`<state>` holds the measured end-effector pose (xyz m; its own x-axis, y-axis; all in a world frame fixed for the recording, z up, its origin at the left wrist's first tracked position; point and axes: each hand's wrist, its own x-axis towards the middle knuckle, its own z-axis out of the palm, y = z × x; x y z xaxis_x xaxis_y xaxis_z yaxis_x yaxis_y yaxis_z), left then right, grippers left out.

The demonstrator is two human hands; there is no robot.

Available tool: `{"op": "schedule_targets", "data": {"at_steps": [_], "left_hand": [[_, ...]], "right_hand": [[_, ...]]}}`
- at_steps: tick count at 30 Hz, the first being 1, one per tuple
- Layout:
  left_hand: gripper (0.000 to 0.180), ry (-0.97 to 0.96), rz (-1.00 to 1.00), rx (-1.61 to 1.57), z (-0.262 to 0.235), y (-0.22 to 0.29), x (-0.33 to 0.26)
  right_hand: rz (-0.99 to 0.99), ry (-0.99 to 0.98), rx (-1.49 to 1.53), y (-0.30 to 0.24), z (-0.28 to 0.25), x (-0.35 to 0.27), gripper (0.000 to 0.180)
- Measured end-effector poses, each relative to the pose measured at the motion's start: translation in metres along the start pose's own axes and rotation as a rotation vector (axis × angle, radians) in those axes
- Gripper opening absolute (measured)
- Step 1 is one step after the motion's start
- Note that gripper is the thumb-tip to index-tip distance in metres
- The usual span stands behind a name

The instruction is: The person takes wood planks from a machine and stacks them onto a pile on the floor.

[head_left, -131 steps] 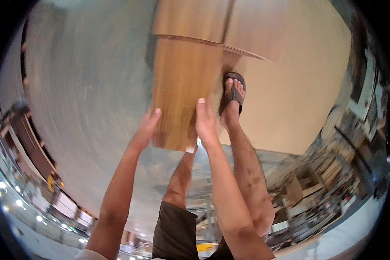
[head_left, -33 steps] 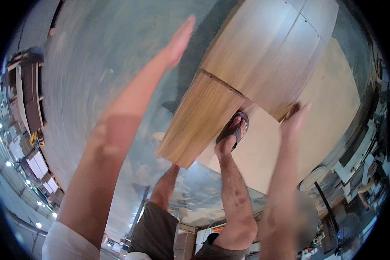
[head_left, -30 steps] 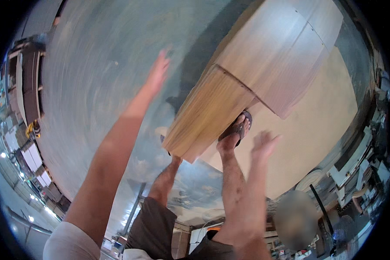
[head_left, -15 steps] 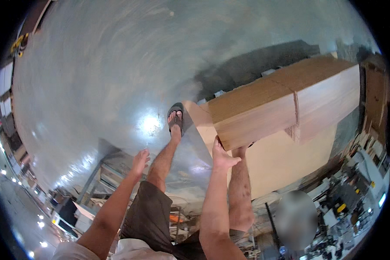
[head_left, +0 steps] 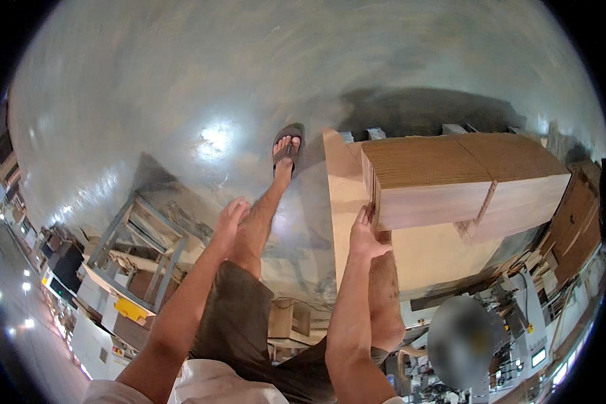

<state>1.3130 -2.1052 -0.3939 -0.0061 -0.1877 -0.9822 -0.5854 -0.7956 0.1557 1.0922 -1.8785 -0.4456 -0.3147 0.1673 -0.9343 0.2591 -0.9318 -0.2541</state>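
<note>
Two long blocks of tightly packed thin brown boards point(head_left: 427, 161) lie side by side to my right, with pale smooth faces toward me and a narrow gap between them. Under them is a light tan sheet point(head_left: 438, 259), on the floor. My right hand point(head_left: 368, 239) is at the near left corner of the left block, fingers stretched along its end face and thumb spread outward. The fingertips appear to touch the edge; no grip shows. Beside my left shin hangs my left hand point(head_left: 232, 217), holding nothing, its fingers loosely apart.
A grey metal frame stand point(head_left: 138, 252) is at the lower left. Brown panels point(head_left: 572, 222) lean at the far right. Machines and clutter point(head_left: 518, 323) fill the lower right, where a round blurred patch point(head_left: 460, 342) hides part. My sandalled foot point(head_left: 287, 151) is on the grey floor.
The view has turned, so the board blocks lie more level and further right. My left hand has come up closer to my shin. My right hand stays at the block's corner.
</note>
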Motion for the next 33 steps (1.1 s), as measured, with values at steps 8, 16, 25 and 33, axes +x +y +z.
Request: {"op": "schedule_targets", "data": {"at_steps": [8,16,25,33], "left_hand": [[0.05,-0.152,0.096,-0.004,0.049,-0.014,0.012],[0.048,-0.11,0.049,0.002,0.058,-0.099,0.028],[0.048,-0.091,0.057,-0.136,0.053,-0.098,0.026],[0.05,-0.106,0.001,0.007,0.047,-0.062,0.007]], "right_hand": [[0.014,-0.114,-2.187,0.004,-0.075,0.031,0.047],[-0.18,-1.46,-3.435,0.1,-0.006,0.081,0.035],[-0.226,-1.516,-3.649,0.077,0.022,0.092,0.028],[-0.282,-1.326,-3.567,0.056,0.022,0.106,0.025]]}}
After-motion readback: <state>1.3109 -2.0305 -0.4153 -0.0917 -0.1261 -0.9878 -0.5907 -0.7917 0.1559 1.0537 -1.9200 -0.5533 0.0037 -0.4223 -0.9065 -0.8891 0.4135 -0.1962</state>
